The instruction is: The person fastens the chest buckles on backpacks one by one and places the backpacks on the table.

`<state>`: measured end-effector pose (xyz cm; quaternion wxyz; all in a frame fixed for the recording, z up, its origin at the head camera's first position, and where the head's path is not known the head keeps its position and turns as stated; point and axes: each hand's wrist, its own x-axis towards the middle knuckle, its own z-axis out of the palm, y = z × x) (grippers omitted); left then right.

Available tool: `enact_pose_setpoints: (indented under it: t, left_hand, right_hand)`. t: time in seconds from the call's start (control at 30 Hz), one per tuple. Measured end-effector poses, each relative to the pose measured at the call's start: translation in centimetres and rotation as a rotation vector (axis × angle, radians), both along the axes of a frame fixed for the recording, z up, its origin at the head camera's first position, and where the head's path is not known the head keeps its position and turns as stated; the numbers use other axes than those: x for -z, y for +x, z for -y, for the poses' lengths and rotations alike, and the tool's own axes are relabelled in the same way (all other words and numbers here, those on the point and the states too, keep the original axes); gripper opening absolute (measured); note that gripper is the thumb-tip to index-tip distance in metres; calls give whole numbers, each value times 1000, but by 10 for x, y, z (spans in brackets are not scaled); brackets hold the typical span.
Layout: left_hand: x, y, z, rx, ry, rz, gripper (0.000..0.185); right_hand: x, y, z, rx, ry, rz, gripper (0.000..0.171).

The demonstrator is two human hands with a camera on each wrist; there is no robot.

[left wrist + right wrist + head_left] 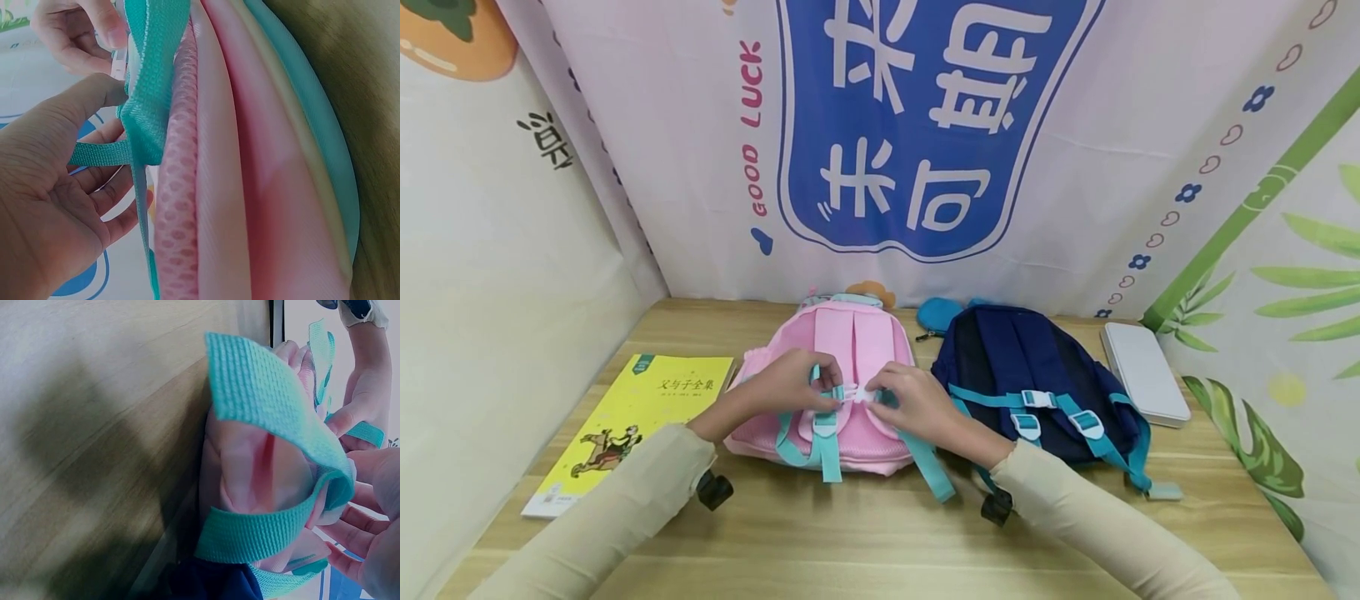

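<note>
A pink backpack [831,329] lies on the table with its shoulder straps upward. Between the hands, a white buckle [854,394] sits over the straps. My left hand [797,379] pinches the buckle's left part between thumb and fingers; teal webbing [100,154] passes among those fingers in the left wrist view. From the other side, my right hand [917,402] pinches the buckle's right part. Teal strap ends [931,471] hang over the bag's near edge. In the right wrist view a teal strap [269,394] loops beside the right hand's fingertips, and the buckle is hidden.
A dark blue backpack [1015,350] with teal straps lies close on the right, a small blue pouch [938,315] behind it. Beyond stands a white box [1145,375]. On the left lies a yellow book [655,404]. A printed curtain [700,167] closes off the back.
</note>
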<state>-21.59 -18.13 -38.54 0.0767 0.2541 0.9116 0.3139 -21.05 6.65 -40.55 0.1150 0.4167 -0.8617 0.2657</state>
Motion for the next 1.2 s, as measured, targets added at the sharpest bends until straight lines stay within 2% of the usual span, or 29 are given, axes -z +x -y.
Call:
enact_pose_setpoints:
  t: [0.4,1.2]
  left_hand:
    - [-2,-3,-3,21,-20,-16,20]
    - [-1,-1,-5,22,-16,-19,18]
  right_hand:
    - [2,-2,-1,-5,12,16,15]
    - [4,0,-2,-19,-1,25,14]
